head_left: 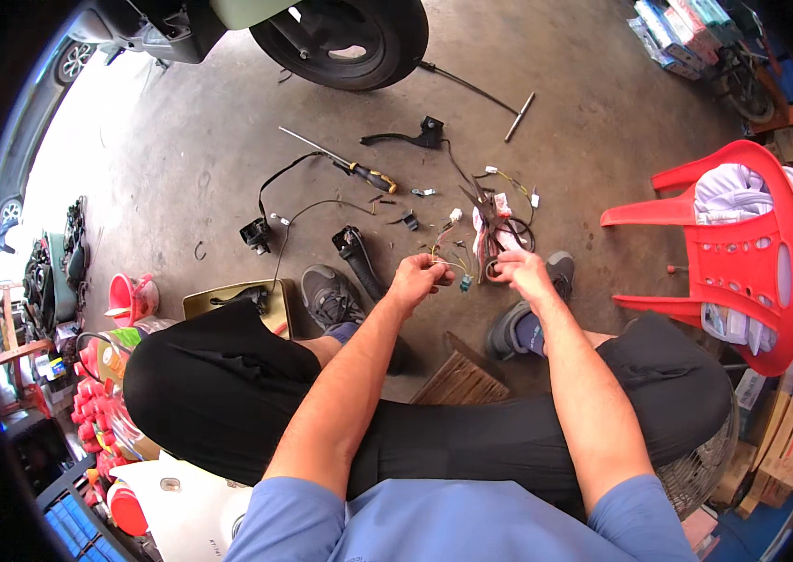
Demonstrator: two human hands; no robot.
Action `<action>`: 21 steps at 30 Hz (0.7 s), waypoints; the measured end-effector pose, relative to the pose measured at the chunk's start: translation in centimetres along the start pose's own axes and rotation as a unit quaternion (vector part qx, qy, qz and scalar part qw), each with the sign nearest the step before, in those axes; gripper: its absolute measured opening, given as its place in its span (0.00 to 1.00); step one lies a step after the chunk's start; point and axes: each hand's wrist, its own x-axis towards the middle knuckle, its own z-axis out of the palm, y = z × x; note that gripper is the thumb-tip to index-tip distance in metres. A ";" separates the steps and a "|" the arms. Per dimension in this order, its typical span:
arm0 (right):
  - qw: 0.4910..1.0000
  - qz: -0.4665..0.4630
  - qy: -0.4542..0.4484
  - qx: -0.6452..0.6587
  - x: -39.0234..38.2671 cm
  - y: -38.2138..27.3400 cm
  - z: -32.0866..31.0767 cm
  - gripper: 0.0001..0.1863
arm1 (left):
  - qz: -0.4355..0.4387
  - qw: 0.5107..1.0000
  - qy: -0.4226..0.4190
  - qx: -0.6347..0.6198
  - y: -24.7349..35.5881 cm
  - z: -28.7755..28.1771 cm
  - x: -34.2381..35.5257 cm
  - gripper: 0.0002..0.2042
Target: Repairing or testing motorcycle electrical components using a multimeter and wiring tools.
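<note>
At frame centre, our left grip [419, 279] pinches thin wires [458, 266], likely light and limp, best held near the teal connector [466, 282]. Our right grip [525, 275] holds scissors [487, 209].

Bright daylight from 10 o'clock; concrete floor [218, 122] blown to white near the car [25, 126]. Elsewhere fairly even, soft shadows. Scooter tyre [406, 51] at 12 and black trousers [214, 393] at 8 lose detail. Left hand [422, 278], right hand [520, 273]: no obvious blur. Fisheye bowing, black rim, softer edges.
</note>
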 end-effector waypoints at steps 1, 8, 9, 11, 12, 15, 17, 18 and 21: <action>0.999 0.007 -0.051 -0.014 -0.8 -0.5 1.1 0.22 | 0.000 1.000 0.000 -0.017 -0.1 -0.4 -0.1 0.07; 0.986 0.047 -0.161 0.014 -1.9 -0.9 4.0 0.28 | -0.003 0.997 -0.062 -0.050 0.2 -0.3 0.1 0.08; 0.985 0.047 -0.163 0.014 -1.9 -1.2 4.0 0.28 | -0.002 0.997 -0.056 -0.056 0.0 -0.4 0.3 0.08; 0.988 0.043 -0.145 0.045 -1.8 -1.5 3.9 0.19 | 0.000 0.997 -0.051 -0.061 -0.1 -0.4 0.4 0.07; 0.988 0.043 -0.144 0.045 -1.6 -1.4 3.6 0.19 | -0.004 0.997 -0.045 -0.058 0.0 -0.3 0.5 0.07; 0.989 0.008 -0.126 0.074 -1.6 -1.6 3.4 0.14 | -0.009 0.998 -0.036 -0.042 0.2 -0.2 0.4 0.07; 0.994 -0.004 -0.101 0.033 -1.8 -1.9 3.5 0.12 | -0.008 0.999 -0.033 -0.028 0.4 0.0 0.2 0.07; 0.994 -0.003 -0.101 0.033 -1.9 -2.1 3.7 0.12 | -0.008 0.999 -0.032 -0.028 0.5 0.0 0.1 0.08; 0.993 0.016 -0.116 0.021 -2.0 -2.1 3.9 0.10 | -0.002 0.999 -0.038 -0.039 0.6 0.4 -0.1 0.08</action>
